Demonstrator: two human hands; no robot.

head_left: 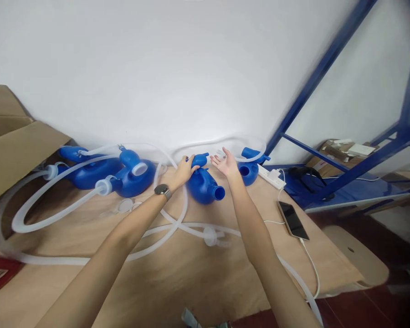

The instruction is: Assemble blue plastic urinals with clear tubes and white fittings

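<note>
A blue plastic bottle (201, 189) with a wide round mouth lies tilted on the table, its open mouth towards me. My left hand (183, 171), with a watch on the wrist, is closed round the bottle's raised blue upper part. Just right of it, my right hand (228, 165) is open, palm turned up and fingers apart. A translucent hose (251, 159) passes close behind the right hand; whether the fingers touch it I cannot tell. Further right stands another blue bottle (249, 175) with an open round hole.
Two blue bottles (136, 180) with hoses fitted lie left. A loose hose end with a white cap (210, 236) rests mid-table. Right are a power strip (271, 176), a charging phone (294, 221) and a blue metal frame (317, 82). A cardboard box (23, 146) stands left.
</note>
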